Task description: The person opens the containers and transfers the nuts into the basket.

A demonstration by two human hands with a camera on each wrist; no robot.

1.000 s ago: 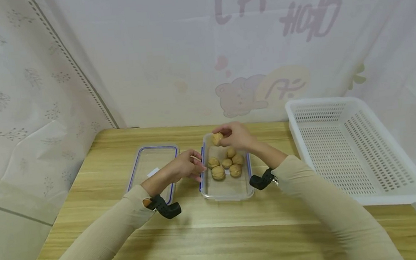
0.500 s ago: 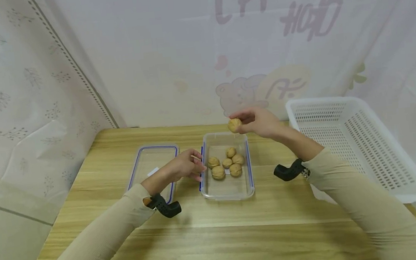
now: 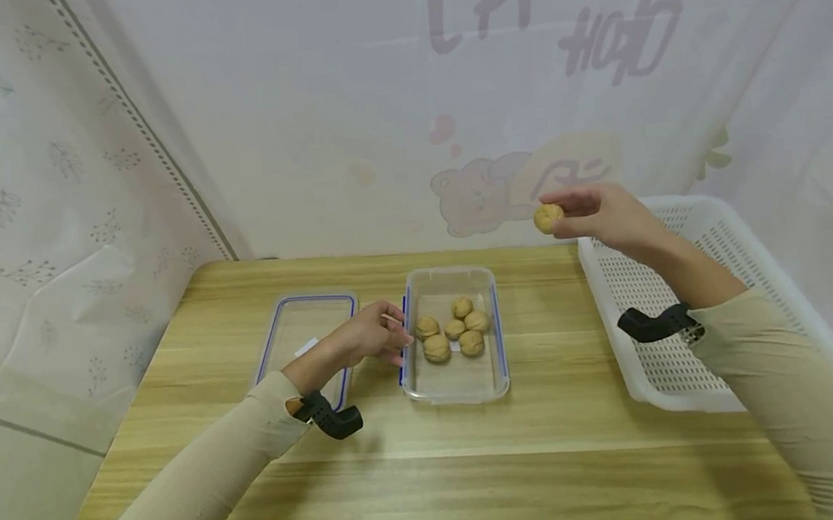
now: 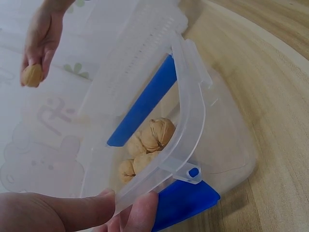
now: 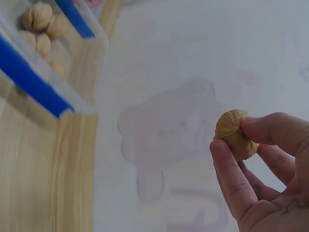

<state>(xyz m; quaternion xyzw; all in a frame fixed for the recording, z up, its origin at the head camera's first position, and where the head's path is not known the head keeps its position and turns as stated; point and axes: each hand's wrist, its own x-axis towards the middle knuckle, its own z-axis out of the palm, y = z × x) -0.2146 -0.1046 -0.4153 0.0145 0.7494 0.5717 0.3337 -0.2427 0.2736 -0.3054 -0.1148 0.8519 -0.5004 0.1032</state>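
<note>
Table point(image 3: 440, 500) bears lid point(image 3: 311, 319), basket point(image 3: 625, 357) and box point(image 3: 454, 382) of walnuts point(image 3: 456, 329).

1. Toward the near edge of the worktop point(image 3: 440, 500), I see a broad bare stretch before the box point(image 3: 502, 344).
2. Bare wood also runs between the box and the basket point(image 3: 618, 349) at the right edge; the basket's raised wall bounds that lane.
3. On the box's left it's tight: the left hand point(image 3: 367, 333) pinches the rim, filling the gap to the lid point(image 3: 309, 314).
4. Past the box, a narrow strip meets the hanging cloth point(image 3: 299, 137) at the far edge.
5. Over the basket, the right hand's point(image 3: 608, 212) forearm hangs in the way.
</note>
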